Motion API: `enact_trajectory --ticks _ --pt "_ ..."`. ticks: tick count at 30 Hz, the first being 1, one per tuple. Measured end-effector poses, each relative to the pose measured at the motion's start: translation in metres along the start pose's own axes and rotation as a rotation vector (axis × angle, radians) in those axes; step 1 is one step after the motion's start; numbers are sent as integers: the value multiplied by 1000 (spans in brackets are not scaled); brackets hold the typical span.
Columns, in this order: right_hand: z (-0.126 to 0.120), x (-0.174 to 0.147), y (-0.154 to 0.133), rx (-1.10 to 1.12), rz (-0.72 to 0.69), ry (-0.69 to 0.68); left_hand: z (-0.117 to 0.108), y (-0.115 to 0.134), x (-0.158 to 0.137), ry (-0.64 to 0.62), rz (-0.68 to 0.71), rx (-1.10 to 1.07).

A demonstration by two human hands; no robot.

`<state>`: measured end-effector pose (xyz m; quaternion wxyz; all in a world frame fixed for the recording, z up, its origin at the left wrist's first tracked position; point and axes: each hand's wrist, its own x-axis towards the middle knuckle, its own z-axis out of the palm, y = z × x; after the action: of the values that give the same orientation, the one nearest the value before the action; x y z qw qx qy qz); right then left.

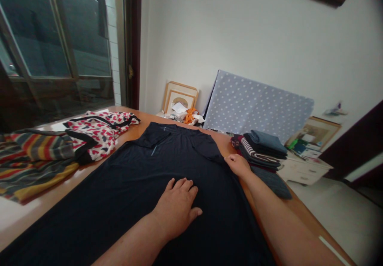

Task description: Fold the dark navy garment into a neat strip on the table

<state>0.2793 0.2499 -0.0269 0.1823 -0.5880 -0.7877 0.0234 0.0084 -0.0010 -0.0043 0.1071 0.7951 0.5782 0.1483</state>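
A dark navy short-sleeved garment [140, 182], long like a dress or big T-shirt, lies spread over the wooden table. Its neck end points away from me, and both sleeves are folded in over the body. My left hand [179, 206] rests palm down on the middle of the cloth, fingers apart. At the right sleeve's edge, my right hand [237, 164] has its fingers closed, pinching the dark fabric. The garment's lower end runs out of view toward me.
On the left lie a striped garment [44, 150] and a heart-print garment [101, 130]. A stack of folded clothes [260, 148] sits right of my right hand. Beyond the wooden table [143, 118] stand a polka-dot cloth-covered panel [254, 102], picture frames [181, 92] and a white cabinet [302, 170].
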Motion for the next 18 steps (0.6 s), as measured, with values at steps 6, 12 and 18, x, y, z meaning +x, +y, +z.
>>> enact_trajectory --ticks 6,12,18 --pt "0 1 -5 -73 55 -69 -2 1 0 -4 -10 -5" --pt "2 11 -25 -53 13 52 -3 2 0 -3 -14 -15" --pt "12 12 -45 -74 -106 -66 -2 1 -2 15 -8 -12"
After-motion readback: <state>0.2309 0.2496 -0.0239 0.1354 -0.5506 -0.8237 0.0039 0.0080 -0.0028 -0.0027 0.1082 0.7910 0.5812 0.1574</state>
